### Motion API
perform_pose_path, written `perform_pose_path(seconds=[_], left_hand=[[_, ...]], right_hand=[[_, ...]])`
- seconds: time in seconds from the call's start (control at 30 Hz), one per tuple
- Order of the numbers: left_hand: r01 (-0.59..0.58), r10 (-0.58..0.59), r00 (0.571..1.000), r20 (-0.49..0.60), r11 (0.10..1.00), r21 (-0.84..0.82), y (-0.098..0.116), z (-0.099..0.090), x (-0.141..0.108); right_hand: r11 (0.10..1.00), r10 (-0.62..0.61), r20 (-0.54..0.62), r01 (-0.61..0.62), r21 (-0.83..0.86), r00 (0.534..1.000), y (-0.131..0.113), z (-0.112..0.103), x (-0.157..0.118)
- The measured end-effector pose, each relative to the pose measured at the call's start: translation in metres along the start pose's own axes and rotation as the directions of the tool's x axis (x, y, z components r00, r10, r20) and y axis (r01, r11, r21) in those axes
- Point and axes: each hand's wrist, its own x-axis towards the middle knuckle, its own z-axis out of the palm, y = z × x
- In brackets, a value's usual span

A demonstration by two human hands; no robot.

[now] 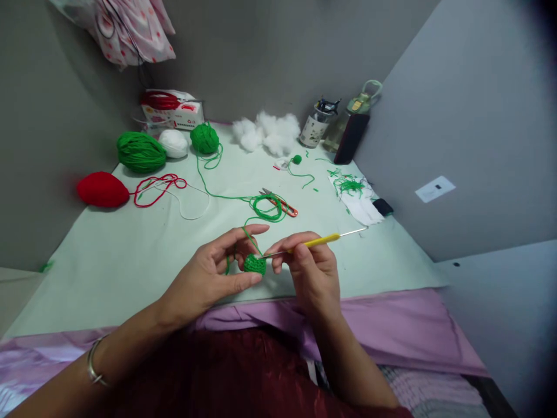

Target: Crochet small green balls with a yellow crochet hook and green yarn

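The left hand [213, 264] pinches the green crochet piece [255, 265], beside the right hand [317, 270], which grips the yellow-handled hook [322, 240], its tip seemingly at the top edge (too small to tell). Beyond, coiled green yarn [273, 218] lies over orange scissors [290, 209] on the bench [374, 261].

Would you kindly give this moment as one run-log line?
left hand: holding green crocheted piece | right hand: holding yellow-handled hook, tip at piece | scissors: on table, overlapping green yarn loops

A slim silver bangle [90, 364] rings the left forearm [134, 331]; the garment [209, 377] is glossy dark red.
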Motion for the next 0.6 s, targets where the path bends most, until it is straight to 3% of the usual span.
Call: perform_pose_path(seconds=[0.2, 0.33, 0.43, 0.57, 0.6], left_hand=[[-0.012, 0.011, 1.0, 0.022, 0.999, 0.038, -0.002, -0.003, 0.0], [-0.034, 0.034, 0.999, -0.004, 0.995, 0.098, -0.003, -0.004, 0.001], [-0.04, 0.043, 0.999, -0.032, 0.995, 0.093, -0.003, -0.002, 0.001], [-0.041, 0.038, 0.995, -0.096, 0.999, -0.027, -0.005, 0.008, -0.001], [-0.039, 0.03, 0.994, -0.106, 0.996, -0.083, -0.006, 0.011, -0.002]], right_hand=[[0.997, -0.025, 0.07, 0.03, -0.075, 0.997, -0.006, -0.005, -0.001], [0.906, -0.171, 0.142, 0.212, -0.365, 0.975, -0.011, -0.007, -0.005], [0.681, -0.336, 0.31, 0.457, -0.572, 0.889, -0.01, -0.007, -0.008], [0.227, -0.506, 0.542, 0.71, -0.667, 0.671, -0.001, -0.008, -0.012], [0.187, -0.52, 0.561, 0.726, -0.662, 0.644, 0.0, -0.009, -0.014]])
